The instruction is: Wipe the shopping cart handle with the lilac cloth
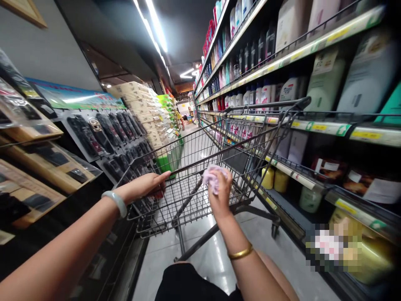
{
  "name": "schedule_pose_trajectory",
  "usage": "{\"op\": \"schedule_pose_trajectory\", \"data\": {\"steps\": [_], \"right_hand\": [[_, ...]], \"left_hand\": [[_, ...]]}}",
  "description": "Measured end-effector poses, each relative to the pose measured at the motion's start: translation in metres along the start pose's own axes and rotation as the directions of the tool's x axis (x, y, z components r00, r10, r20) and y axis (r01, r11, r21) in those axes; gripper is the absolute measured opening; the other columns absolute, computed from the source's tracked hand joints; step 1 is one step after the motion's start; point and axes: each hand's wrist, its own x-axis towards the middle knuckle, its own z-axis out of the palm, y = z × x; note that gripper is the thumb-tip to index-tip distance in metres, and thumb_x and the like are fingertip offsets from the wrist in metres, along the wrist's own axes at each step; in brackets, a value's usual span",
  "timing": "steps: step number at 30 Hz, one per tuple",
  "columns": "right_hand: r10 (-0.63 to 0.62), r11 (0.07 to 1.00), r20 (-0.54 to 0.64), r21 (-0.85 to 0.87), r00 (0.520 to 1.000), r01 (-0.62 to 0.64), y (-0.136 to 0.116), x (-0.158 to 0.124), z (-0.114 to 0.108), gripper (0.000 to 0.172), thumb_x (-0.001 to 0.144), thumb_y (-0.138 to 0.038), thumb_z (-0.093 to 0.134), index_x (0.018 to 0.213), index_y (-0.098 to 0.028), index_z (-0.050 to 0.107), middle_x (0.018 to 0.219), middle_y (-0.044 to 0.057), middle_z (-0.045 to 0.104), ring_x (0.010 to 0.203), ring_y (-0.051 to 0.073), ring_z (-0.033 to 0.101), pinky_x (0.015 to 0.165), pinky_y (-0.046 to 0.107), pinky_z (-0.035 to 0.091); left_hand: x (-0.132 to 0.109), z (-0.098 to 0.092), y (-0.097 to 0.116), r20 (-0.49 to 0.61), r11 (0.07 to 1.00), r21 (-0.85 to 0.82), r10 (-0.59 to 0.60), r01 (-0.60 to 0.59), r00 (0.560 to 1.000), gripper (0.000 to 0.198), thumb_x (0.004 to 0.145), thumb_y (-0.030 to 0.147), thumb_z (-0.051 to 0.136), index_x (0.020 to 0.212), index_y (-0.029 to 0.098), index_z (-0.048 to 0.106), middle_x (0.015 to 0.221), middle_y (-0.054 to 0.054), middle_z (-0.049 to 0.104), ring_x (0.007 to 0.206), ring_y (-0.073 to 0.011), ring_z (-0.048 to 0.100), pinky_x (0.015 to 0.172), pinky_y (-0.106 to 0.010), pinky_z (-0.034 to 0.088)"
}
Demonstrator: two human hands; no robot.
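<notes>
A dark wire shopping cart (194, 163) stands right in front of me, its basket bare of goods as far as I can see. On the left part of its near rail, my left hand (150, 185) is closed around the metal, with a pale bangle on the wrist. My right hand (221, 196) bunches a light purple cloth (213, 173) against the near side of the basket, close to the rail. A gold bangle circles that wrist. The fingertips of both hands are partly hidden.
Shelves of shampoo and other bottles (290, 90) line the right side, close to the cart. To the left hang packaged dark goods (94, 133), with stacked pale boxes (140, 104) beyond. A tiled floor (197, 144) runs down the aisle.
</notes>
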Motion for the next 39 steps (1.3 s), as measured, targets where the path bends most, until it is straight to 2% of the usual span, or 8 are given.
{"op": "schedule_pose_trajectory", "data": {"steps": [3, 7, 13, 20, 27, 32, 35, 39], "right_hand": [[-0.106, 0.994, 0.132, 0.02, 0.986, 0.104, -0.012, -0.011, 0.008, 0.039, 0.081, -0.011, 0.056, 0.115, -0.026, 0.069, 0.138, 0.01, 0.043, 0.125, 0.026, 0.051, 0.107, 0.042, 0.05], [-0.063, 0.998, 0.13, 0.006, 0.99, 0.062, -0.001, -0.02, 0.007, 0.04, 0.077, -0.008, 0.057, 0.112, -0.023, 0.069, 0.135, 0.012, 0.044, 0.124, 0.025, 0.054, 0.108, 0.042, 0.05], [-0.057, 0.998, 0.143, 0.035, 0.988, 0.053, 0.0, -0.021, -0.006, 0.042, 0.075, -0.006, 0.055, 0.112, -0.023, 0.068, 0.133, 0.013, 0.047, 0.121, 0.027, 0.057, 0.107, 0.045, 0.05], [0.077, 0.995, -0.156, 0.08, 0.985, -0.065, -0.016, -0.01, -0.007, 0.038, 0.082, -0.009, 0.049, 0.116, -0.022, 0.062, 0.134, 0.013, 0.042, 0.122, 0.024, 0.055, 0.11, 0.044, 0.047], [-0.004, 0.999, -0.087, -0.04, 0.996, 0.001, -0.031, 0.003, 0.011, 0.05, 0.074, -0.003, 0.05, 0.12, -0.019, 0.061, 0.132, 0.014, 0.044, 0.124, 0.026, 0.052, 0.109, 0.044, 0.047], [-0.077, 0.993, -0.011, -0.087, 0.997, 0.075, -0.011, 0.003, 0.006, 0.053, 0.076, -0.003, 0.052, 0.126, -0.019, 0.057, 0.134, 0.015, 0.044, 0.126, 0.026, 0.051, 0.113, 0.046, 0.045], [-0.004, 0.995, 0.012, -0.104, 1.0, 0.005, 0.016, -0.015, 0.003, 0.048, 0.077, -0.004, 0.053, 0.123, -0.018, 0.058, 0.135, 0.016, 0.044, 0.124, 0.026, 0.053, 0.112, 0.047, 0.045], [0.283, 0.955, 0.05, -0.111, 0.958, -0.276, 0.026, -0.039, -0.001, 0.043, 0.078, -0.012, 0.061, 0.121, -0.015, 0.06, 0.13, 0.018, 0.051, 0.12, 0.028, 0.056, 0.109, 0.047, 0.048]], "left_hand": [[-0.011, -0.005, 0.02, 0.24, 0.992, -0.091, -0.059, 0.083, 0.969, 0.082, 0.086, 0.085, 0.035, 0.089, 0.011, 0.072, 0.073, -0.012, 0.075, 0.064, -0.0229, 0.066, 0.061, -0.029, 0.046], [-0.024, -0.012, 0.029, 0.288, 0.986, -0.134, -0.058, 0.101, 0.956, 0.079, 0.09, 0.079, 0.035, 0.101, 0.012, 0.075, 0.075, -0.013, 0.076, 0.069, -0.025, 0.069, 0.062, -0.03, 0.048], [-0.031, -0.018, 0.013, 0.294, 0.991, -0.115, -0.034, 0.071, 0.955, 0.077, 0.088, 0.079, 0.038, 0.092, 0.012, 0.076, 0.076, -0.012, 0.077, 0.063, -0.0229, 0.066, 0.061, -0.03, 0.047], [-0.041, -0.014, 0.011, 0.242, 0.997, -0.071, 0.009, 0.008, 0.97, 0.084, 0.083, 0.088, 0.037, 0.086, 0.012, 0.07, 0.07, -0.009, 0.075, 0.056, -0.0187, 0.057, 0.058, -0.027, 0.042], [-0.046, -0.011, 0.005, 0.234, 0.995, -0.094, 0.035, -0.013, 0.972, 0.085, 0.079, 0.092, 0.038, 0.084, 0.013, 0.069, 0.067, -0.009, 0.074, 0.05, -0.0162, 0.051, 0.055, -0.028, 0.041], [-0.044, -0.007, 0.009, 0.215, 0.994, -0.107, 0.022, 0.001, 0.976, 0.084, 0.081, 0.091, 0.036, 0.086, 0.013, 0.065, 0.068, -0.011, 0.074, 0.058, -0.0216, 0.062, 0.058, -0.03, 0.046], [-0.041, -0.006, 0.015, 0.228, 0.996, -0.091, 0.004, 0.017, 0.974, 0.08, 0.085, 0.088, 0.034, 0.087, 0.013, 0.064, 0.07, -0.013, 0.074, 0.056, -0.0221, 0.063, 0.057, -0.031, 0.047], [-0.036, -0.006, 0.023, 0.318, 0.998, -0.05, -0.027, 0.045, 0.948, 0.08, 0.087, 0.085, 0.033, 0.094, 0.013, 0.067, 0.08, -0.017, 0.076, 0.065, -0.0256, 0.069, 0.065, -0.035, 0.055]]}}
